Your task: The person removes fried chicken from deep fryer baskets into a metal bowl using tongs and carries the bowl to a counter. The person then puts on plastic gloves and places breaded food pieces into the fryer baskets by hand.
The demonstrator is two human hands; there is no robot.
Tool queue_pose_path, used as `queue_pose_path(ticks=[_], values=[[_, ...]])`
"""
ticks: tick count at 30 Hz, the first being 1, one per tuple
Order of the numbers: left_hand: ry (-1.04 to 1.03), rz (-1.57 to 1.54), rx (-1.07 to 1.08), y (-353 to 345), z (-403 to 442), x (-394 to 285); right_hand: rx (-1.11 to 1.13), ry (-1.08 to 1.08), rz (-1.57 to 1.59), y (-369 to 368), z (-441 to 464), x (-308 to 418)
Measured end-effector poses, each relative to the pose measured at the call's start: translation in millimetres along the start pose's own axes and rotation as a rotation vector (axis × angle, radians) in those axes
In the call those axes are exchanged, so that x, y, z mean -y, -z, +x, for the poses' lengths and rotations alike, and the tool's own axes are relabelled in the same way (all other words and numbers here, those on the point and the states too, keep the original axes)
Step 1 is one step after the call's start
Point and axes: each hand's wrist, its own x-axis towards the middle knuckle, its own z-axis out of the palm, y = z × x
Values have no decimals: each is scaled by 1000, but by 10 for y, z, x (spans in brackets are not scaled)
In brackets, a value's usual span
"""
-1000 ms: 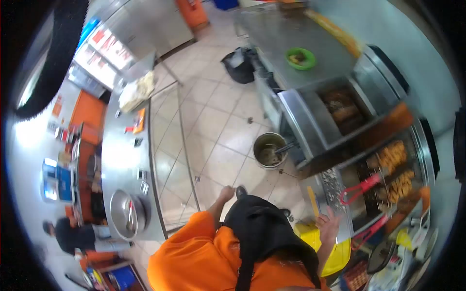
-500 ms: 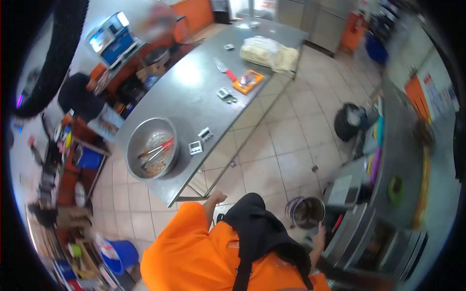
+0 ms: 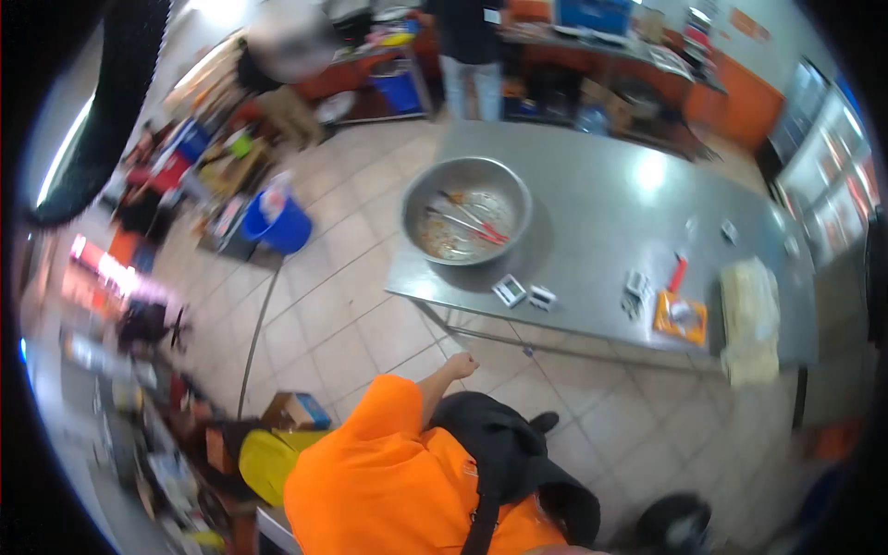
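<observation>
My left hand hangs in front of my body, near the front edge of the steel table but apart from it. Its fingers look curled in, and nothing shows in them. My right hand is out of view. On the near left part of the table stands a large metal bowl, with red-handled tongs and food residue inside. Two small white-framed devices, one a timer-like box, lie beside the bowl.
Farther right are a red-handled knife, an orange tray and a pale cloth-like bundle. A blue bin stands left on the tiled floor. People are beyond the table. A dark bucket-like container sits lower right.
My view has swung left, so the table now lies across in front of me. My right hand and the metal pot near it have left the view. My left hand stays low.
</observation>
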Motion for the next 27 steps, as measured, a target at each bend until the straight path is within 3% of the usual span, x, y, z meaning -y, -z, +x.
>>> queue_pose_path(ticks=[5, 10, 11, 13, 16, 19, 22, 24, 25, 27], values=[[401, -316, -396, -266, -673, 88, 192, 116, -480, -505, 979, 1790], [589, -505, -627, -880, -1603, 103, 395, 125, -884, -1302, 1264, 2343], [585, -493, -611, -918, -1896, 16, 440, 113, -969, -1448, 1287, 2337], [854, -555, -518, -1473, -2096, 243, 532, 84, -1146, -1722, 1306, 2217], [885, -387, -398, -2234, -2524, 542, 678, 58, -1402, -2139, 1285, 1945], [1136, -669, -606, -2094, -3278, -77, 842, 69, -1606, -2657, 1276, 1681], [1217, -692, -670, -3130, -3341, 588, 1097, 156, -1707, -3412, 1170, 1203], [1261, -658, -744, -3672, -3379, 878, 1110, 215, -1764, -3962, 326, 898], [1378, -814, -918, -3837, -3383, 898, 1159, 246, -1772, -4207, 72, 751], [1446, -959, -825, -3979, -3439, 940, 1239, 277, -1821, -4584, -208, 337]])
